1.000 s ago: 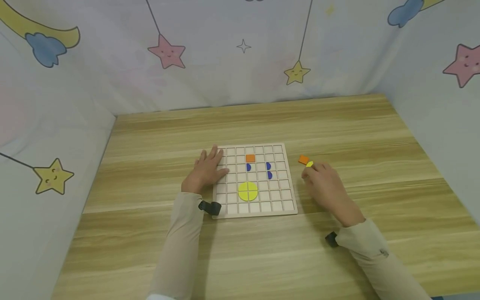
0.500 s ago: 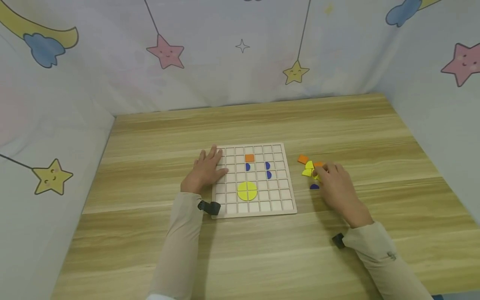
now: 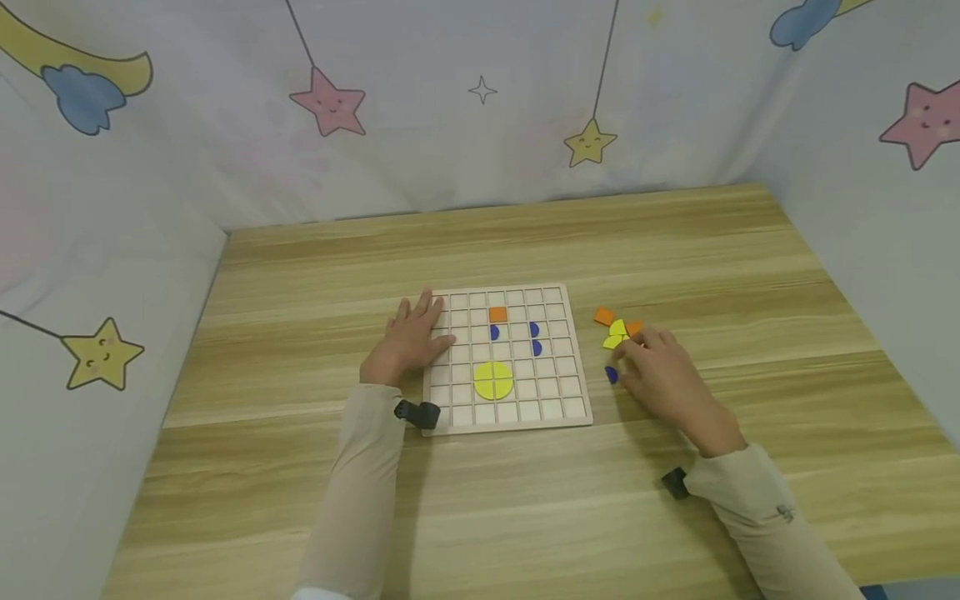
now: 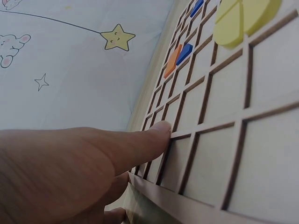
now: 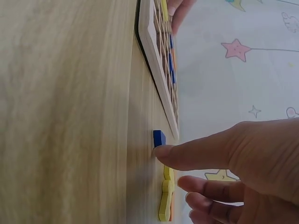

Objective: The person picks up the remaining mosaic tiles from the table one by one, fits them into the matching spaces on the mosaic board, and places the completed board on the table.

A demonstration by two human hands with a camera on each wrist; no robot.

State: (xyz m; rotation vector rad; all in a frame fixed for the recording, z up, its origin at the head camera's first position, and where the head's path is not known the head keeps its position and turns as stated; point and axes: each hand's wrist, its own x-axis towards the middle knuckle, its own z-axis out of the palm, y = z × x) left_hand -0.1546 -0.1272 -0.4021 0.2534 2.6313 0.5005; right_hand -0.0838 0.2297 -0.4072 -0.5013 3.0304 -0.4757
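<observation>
My left hand [image 3: 408,346] rests on the left edge of a pale wooden grid board [image 3: 551,411], fingers spread; its thumb lies over the cells in the left wrist view. My right hand [image 3: 663,379] is low over the table, right of the board. In the right wrist view its thumb touches a blue half-circle piece [image 5: 159,138] on the table, with the other fingers apart from it. Beyond the hand lie yellow quarter-circle pieces [image 3: 617,327] and orange square pieces [image 3: 604,316], partly covered by the fingers.
In the board's cells are an orange square [image 3: 498,314], blue half-circles [image 3: 536,348] and a yellow circle [image 3: 492,381] made of quarter pieces. The wooden table [image 3: 480,508] meets a printed cloth backdrop [image 3: 442,158] at the back and sides.
My right hand shifted right off the loose pieces, uncovering them, then came slightly back left. The loose blue half-circle has slid left and turned. My left hand stays on the board.
</observation>
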